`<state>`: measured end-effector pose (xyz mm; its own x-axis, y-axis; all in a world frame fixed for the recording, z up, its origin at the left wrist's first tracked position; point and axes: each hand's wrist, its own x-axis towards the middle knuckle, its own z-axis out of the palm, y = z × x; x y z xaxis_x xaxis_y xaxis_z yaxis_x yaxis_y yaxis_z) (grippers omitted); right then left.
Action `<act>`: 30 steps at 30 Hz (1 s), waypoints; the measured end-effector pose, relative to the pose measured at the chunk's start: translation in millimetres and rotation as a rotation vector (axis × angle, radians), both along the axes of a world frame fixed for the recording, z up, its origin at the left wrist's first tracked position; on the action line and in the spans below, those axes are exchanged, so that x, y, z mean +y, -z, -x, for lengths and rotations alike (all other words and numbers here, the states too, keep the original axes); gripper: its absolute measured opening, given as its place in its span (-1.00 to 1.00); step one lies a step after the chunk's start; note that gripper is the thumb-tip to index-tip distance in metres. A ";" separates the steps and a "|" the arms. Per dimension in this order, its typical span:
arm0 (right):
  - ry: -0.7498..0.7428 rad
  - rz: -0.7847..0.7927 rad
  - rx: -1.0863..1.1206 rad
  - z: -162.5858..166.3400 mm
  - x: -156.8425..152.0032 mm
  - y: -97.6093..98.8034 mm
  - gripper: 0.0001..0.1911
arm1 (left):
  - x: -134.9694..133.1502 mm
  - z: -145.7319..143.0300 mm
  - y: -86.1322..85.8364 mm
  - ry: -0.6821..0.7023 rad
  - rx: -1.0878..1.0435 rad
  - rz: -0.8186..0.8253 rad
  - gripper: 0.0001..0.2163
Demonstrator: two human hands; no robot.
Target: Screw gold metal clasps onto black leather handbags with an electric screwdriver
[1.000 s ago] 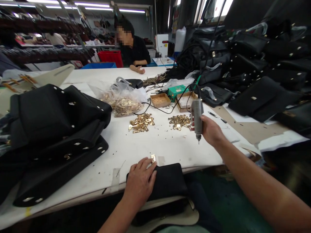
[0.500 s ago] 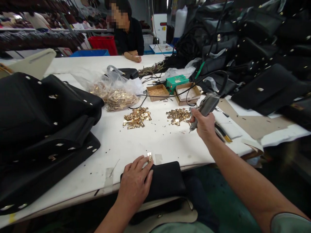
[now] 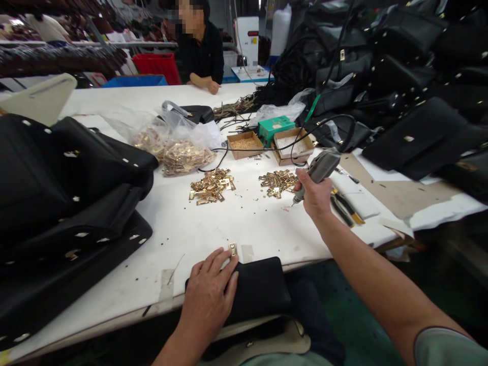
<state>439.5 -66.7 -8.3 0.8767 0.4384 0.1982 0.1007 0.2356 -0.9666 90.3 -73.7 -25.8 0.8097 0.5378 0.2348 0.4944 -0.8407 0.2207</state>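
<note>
My left hand (image 3: 211, 287) lies over the top edge of a black leather bag flap (image 3: 261, 287), holding it at the table's front edge. Its fingers are close together and slightly bent; the fingertips touch a small gold metal plate (image 3: 232, 248) that sticks out past the flap. The bag's pale lining (image 3: 280, 341) shows below, near my lap. In my right hand (image 3: 314, 192) is a grey electric screwdriver (image 3: 323, 165), its thin bit pointing down and left above the white tabletop. Just left of that hand is a pile of small metal plates (image 3: 277, 183).
Another pile of gold plates (image 3: 212, 186) lies mid-table, before a plastic bag of parts (image 3: 185, 155). Behind stand a box of small screws (image 3: 245, 145) and a green box (image 3: 275, 128). Pliers (image 3: 346, 207) lie at right. Black bags (image 3: 72, 203) flank the table. A person (image 3: 202, 53) leans opposite.
My right hand and the screwdriver have shifted slightly left, uncovering more of the pliers. My left hand stays on the flap and plate. The whole view has shifted a little.
</note>
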 end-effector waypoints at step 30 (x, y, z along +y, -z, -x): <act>-0.387 -0.092 0.432 108.3 -11.3 -49.5 -0.58 | -8.3 -0.8 -10.7 -0.053 0.020 0.130 -0.73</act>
